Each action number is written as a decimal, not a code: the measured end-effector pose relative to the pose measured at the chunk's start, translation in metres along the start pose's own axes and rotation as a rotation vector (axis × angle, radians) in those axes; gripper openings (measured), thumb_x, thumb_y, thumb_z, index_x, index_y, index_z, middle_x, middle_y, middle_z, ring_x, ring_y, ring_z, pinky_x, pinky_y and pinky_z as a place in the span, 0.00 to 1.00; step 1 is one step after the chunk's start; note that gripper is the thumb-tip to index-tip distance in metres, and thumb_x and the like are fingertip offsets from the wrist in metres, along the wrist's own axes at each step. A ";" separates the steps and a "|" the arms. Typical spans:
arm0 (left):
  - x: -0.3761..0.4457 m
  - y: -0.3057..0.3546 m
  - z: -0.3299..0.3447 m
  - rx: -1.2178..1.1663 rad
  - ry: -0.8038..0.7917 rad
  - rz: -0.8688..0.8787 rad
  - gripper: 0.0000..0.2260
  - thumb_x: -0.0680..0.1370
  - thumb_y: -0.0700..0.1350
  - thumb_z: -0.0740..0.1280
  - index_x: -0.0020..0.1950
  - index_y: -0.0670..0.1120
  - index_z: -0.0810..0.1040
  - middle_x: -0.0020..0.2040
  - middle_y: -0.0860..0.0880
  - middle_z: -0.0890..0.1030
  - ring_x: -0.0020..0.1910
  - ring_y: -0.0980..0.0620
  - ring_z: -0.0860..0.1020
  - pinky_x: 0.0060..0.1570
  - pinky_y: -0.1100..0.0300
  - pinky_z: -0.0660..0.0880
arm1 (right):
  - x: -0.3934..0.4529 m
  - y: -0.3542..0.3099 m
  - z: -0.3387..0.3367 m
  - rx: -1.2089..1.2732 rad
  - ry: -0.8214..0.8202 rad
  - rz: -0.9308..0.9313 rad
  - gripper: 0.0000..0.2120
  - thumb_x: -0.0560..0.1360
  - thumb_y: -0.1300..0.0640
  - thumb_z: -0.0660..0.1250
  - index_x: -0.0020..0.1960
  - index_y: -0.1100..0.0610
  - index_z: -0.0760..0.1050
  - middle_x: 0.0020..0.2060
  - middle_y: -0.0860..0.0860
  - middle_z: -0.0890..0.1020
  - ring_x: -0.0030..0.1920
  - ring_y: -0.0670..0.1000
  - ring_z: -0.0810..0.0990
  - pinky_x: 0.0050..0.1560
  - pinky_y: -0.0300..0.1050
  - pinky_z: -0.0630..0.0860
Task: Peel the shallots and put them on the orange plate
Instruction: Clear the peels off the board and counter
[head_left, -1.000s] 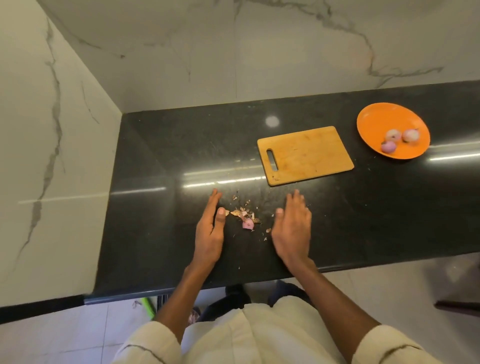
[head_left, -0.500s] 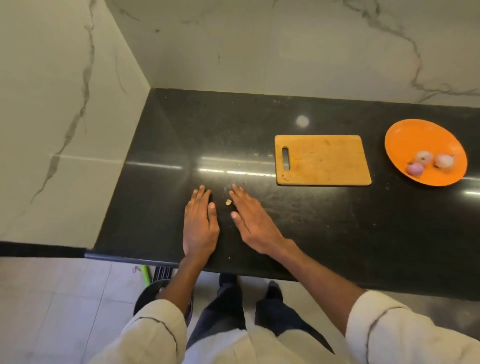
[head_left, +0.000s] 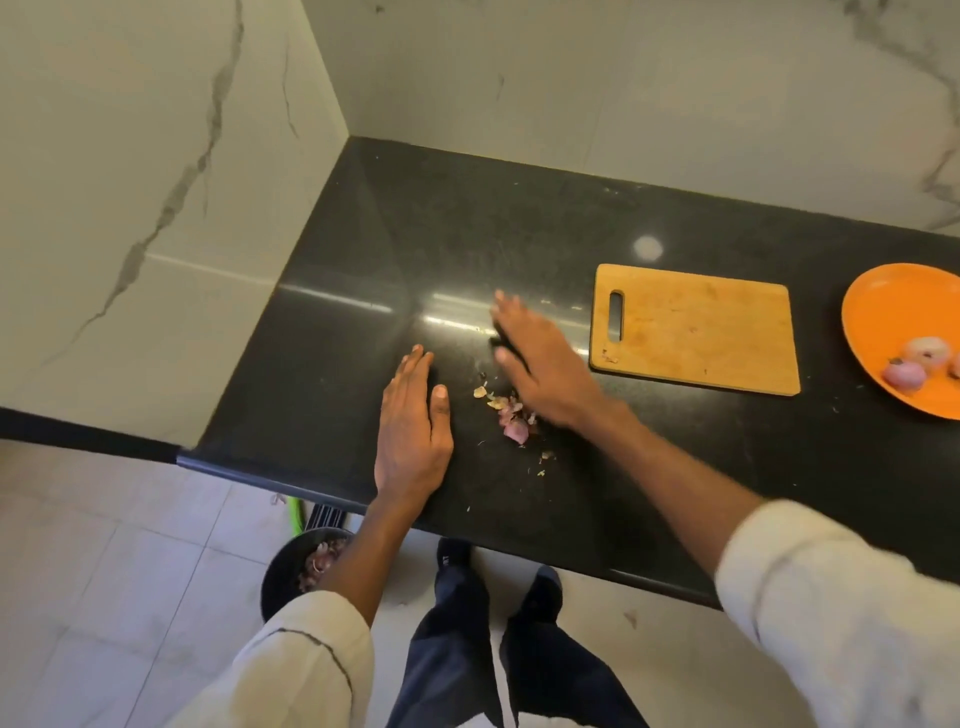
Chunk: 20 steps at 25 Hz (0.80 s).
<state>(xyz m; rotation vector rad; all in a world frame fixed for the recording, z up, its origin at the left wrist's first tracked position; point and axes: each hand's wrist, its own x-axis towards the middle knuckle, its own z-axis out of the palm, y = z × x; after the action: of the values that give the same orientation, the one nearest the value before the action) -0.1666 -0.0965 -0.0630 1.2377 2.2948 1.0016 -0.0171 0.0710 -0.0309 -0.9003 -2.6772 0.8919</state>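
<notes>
A small heap of pink and tan shallot peels lies on the black counter between my hands. My left hand rests flat on the counter left of the heap, fingers together, holding nothing. My right hand lies flat and blurred just right of the heap, its edge touching the peels. At the right edge of the view sits the orange plate with peeled shallots on it, partly cut off by the frame.
A wooden cutting board lies between my right hand and the plate. White marble walls close the counter at the left and back. Below the counter's front edge a dark bin with peels stands on the tiled floor.
My hands closed together over the peels, then parted; the heap shows again nearer the front edge. The view has swung left, cutting off part of the plate.
</notes>
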 end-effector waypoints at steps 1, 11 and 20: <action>0.000 0.000 0.000 -0.002 0.003 -0.002 0.23 0.90 0.51 0.55 0.85 0.45 0.64 0.85 0.47 0.65 0.85 0.51 0.59 0.83 0.43 0.60 | 0.028 0.005 -0.005 -0.059 0.005 0.053 0.31 0.87 0.42 0.51 0.86 0.55 0.53 0.86 0.51 0.53 0.86 0.51 0.50 0.84 0.60 0.53; 0.000 0.000 -0.002 0.101 -0.125 0.058 0.26 0.88 0.53 0.51 0.86 0.45 0.63 0.86 0.47 0.63 0.86 0.50 0.58 0.85 0.46 0.57 | -0.073 -0.020 0.036 -0.007 -0.222 -0.194 0.26 0.88 0.51 0.56 0.85 0.53 0.59 0.85 0.47 0.57 0.85 0.44 0.50 0.83 0.45 0.45; -0.042 0.024 0.002 -0.028 -0.358 0.004 0.31 0.86 0.58 0.47 0.88 0.48 0.54 0.88 0.50 0.51 0.86 0.56 0.44 0.84 0.55 0.41 | -0.132 -0.056 0.072 -0.043 0.236 0.406 0.28 0.87 0.51 0.53 0.84 0.60 0.57 0.85 0.57 0.57 0.85 0.55 0.53 0.84 0.59 0.54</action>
<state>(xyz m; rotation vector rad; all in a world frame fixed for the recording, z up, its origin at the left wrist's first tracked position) -0.1285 -0.1215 -0.0480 1.2920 1.9964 0.7392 0.0361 -0.0787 -0.0531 -1.4925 -2.3596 0.7433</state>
